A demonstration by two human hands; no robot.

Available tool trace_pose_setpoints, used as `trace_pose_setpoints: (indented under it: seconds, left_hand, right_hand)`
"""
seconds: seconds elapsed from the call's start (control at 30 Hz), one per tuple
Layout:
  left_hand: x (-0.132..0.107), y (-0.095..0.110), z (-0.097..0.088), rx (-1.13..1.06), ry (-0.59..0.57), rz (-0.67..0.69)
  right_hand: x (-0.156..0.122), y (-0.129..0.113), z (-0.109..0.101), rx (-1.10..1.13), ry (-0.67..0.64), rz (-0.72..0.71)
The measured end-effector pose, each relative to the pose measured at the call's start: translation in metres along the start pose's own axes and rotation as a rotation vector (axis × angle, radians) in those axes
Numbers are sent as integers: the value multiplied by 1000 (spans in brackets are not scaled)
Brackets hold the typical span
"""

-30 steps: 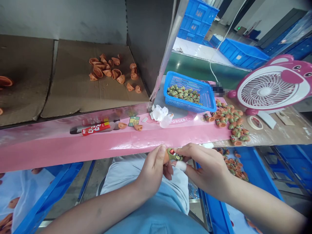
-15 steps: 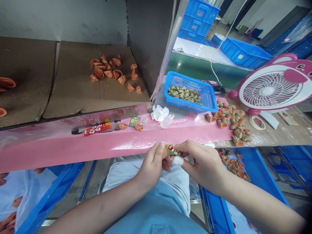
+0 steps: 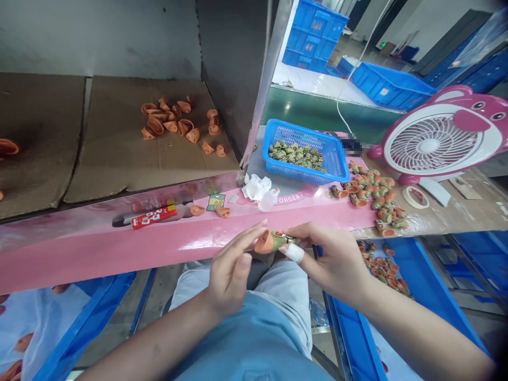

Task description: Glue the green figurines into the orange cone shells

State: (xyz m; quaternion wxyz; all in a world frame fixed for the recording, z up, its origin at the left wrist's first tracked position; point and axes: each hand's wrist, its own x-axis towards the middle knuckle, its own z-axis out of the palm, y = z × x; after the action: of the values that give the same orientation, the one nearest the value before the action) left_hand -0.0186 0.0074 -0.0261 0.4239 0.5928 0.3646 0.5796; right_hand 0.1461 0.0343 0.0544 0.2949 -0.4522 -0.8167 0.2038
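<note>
My right hand (image 3: 333, 259) pinches a small toy piece (image 3: 272, 241), a green figure pushed into an orange cone-shaped cap, just in front of the pink table edge (image 3: 159, 246). A white bandage wraps one right fingertip. My left hand (image 3: 230, 270) is beside the piece, fingers stretched out and loosened, its fingertips touching or nearly touching the orange cap. Both hands hover above my lap.
A blue basket (image 3: 335, 161) holds green figures. Assembled pieces (image 3: 375, 196) lie heaped right of it. Orange caps (image 3: 174, 119) are scattered on cardboard. A red-labelled tube (image 3: 153, 216), crumpled tissue (image 3: 256, 186), tape roll (image 3: 415, 197) and pink fan (image 3: 434, 143) stand around. Blue bins (image 3: 381, 264) sit below.
My left hand has let go of the piece and opened its fingers; before, both hands pressed it together. The orange cap now shows on the green figure. The hands rose slightly.
</note>
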Motion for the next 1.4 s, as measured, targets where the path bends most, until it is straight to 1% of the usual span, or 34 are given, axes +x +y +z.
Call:
trace_pose_setpoints:
  seconds: [0.07, 0.13, 0.2, 0.27, 0.33, 0.43, 0.5, 0.57, 0.63, 0.8, 0.87, 0.97, 1.13, 1.27, 1.4]
  left_hand:
    - [-2, 0, -1, 114, -8, 44]
    - [-2, 3, 0, 170, 27, 39]
    - [1, 8, 2, 171, 71, -45]
    - [5, 15, 4, 133, 87, -186]
    - [10, 21, 5, 53, 82, -333]
    - [17, 24, 5, -174, 89, -498]
    - [20, 23, 5, -329, 100, -594]
    - [23, 22, 4, -411, 105, -655]
    - [25, 21, 2, -438, 104, -681]
    - [26, 23, 1, -462, 38, -720]
    - [24, 23, 1, -467, 17, -729]
    - [21, 23, 2, -486, -14, -729]
    - [20, 25, 4, -509, -3, -765]
    - [19, 29, 5, -515, 26, -822]
    - [18, 31, 6, -515, 26, -835]
  right_hand:
    - [1, 1, 1, 95, -31, 94]
    - [1, 3, 2, 182, -69, 170]
    - [1, 5, 5, 234, -96, 223]
    - [1, 6, 6, 243, -110, 251]
    - [2, 9, 7, 210, -112, 240]
    - [2, 12, 7, 142, -91, 139]
    - [1, 15, 8, 112, -72, 65]
    - [-1, 18, 10, 110, -63, 29]
    - [-2, 20, 12, 140, -65, 22]
    - [-3, 20, 10, 164, -84, -24]
    - [-3, 18, 8, 190, -83, 13]
    - [-3, 16, 8, 272, -90, 111]
    - [-7, 14, 14, 430, -115, 260]
    - [-13, 12, 18, 490, -93, 303]
    - [-17, 11, 19, 485, -71, 313]
